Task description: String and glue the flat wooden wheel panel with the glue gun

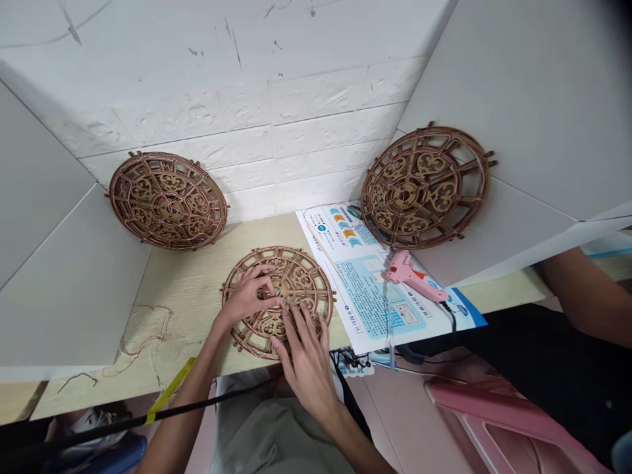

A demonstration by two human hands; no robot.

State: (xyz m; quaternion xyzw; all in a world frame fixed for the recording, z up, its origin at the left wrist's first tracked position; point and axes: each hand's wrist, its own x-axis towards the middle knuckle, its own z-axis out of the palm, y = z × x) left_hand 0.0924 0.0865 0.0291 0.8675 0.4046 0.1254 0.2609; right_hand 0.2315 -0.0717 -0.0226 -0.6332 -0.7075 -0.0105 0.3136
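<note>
A round openwork brown disc [316, 273] with reddish wire along its rings lies flat on the pale wooden table [197, 276]. Over its upper left half is my left hand [249, 295], thumb and forefinger pinched together near the hub, on something too small to make out. My right hand [306, 355] rests on the lower right part of the disc, fingers stretched out and spread, fingertips near the centre.
Similar discs lean at the left [168, 201] and right [427, 187]. A pink glue gun [415, 276] lies on a printed sheet [360, 289]. Loose wire [148, 339] is at the left. Another person's arm [587, 296] shows at far right, near a pink stool [494, 408].
</note>
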